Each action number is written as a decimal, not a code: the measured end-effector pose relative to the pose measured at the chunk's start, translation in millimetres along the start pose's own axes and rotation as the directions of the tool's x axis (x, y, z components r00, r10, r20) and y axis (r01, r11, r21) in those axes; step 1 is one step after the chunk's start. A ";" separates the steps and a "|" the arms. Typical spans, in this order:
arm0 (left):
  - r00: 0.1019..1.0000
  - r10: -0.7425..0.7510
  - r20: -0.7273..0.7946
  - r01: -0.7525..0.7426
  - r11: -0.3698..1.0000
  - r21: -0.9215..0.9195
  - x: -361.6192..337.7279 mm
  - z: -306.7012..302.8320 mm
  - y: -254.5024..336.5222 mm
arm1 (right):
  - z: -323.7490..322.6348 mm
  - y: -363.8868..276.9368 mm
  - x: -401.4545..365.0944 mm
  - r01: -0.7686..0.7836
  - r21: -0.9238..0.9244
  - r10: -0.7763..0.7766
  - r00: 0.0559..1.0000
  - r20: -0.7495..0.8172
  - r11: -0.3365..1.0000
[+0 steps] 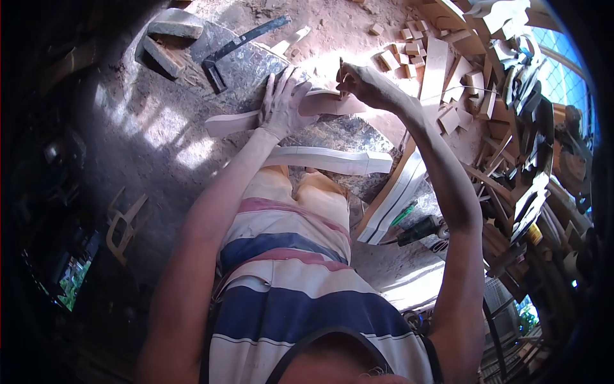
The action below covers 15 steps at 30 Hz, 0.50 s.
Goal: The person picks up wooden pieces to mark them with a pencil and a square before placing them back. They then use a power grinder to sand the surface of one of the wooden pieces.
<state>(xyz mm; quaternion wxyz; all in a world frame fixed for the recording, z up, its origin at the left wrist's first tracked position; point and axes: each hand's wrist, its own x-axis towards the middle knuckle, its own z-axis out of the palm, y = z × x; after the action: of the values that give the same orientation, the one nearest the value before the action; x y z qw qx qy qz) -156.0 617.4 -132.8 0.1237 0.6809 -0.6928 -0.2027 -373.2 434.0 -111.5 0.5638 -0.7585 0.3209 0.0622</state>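
My left hand (281, 109) lies with fingers spread across a curved wooden piece (233, 123), pressing it against the worn work surface (256, 67). At the right end of that piece, my right hand (359, 84) is closed around a thin dark pencil (341, 66), held upright. The pencil's lower end is right at the wood's upper edge. Nearer my body, a second curved wooden piece (326, 159) with lines along it lies crosswise in front of my knees. A dark angled metal square (240, 43) rests beyond my left hand.
Two wood blocks (167, 57) sit at the far left of the surface. Small cut blocks (409, 48) are scattered on the dusty ground. Long curved strips (400, 192) and a dark power tool (419, 230) lie to my right. Stacked wooden parts (531, 141) crowd the right side.
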 end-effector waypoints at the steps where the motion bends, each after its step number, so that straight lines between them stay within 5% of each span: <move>1: 1.000 0.010 -0.001 -0.010 1.000 -0.003 0.4 1.2 -0.7 | -1.4 -3.0 -0.1 0.007 -0.001 -0.007 1.000 0.016 1.000; 13: 0.999 -0.016 0.050 0.013 0.998 0.060 3.7 2.9 -0.1 | -9.9 -12.3 2.7 0.087 -0.176 -0.071 0.993 0.096 0.980; 15: 0.999 -0.008 0.031 0.005 0.996 0.091 5.1 2.5 0.9 | -16.0 9.4 -5.6 0.159 -0.074 -0.154 0.986 0.067 0.985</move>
<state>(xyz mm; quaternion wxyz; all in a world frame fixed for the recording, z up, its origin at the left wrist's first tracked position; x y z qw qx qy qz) -158.1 612.6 -135.2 0.0811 0.6850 -0.7008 -0.1820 -387.1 420.5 -110.9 0.5459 -0.8009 0.2403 0.0536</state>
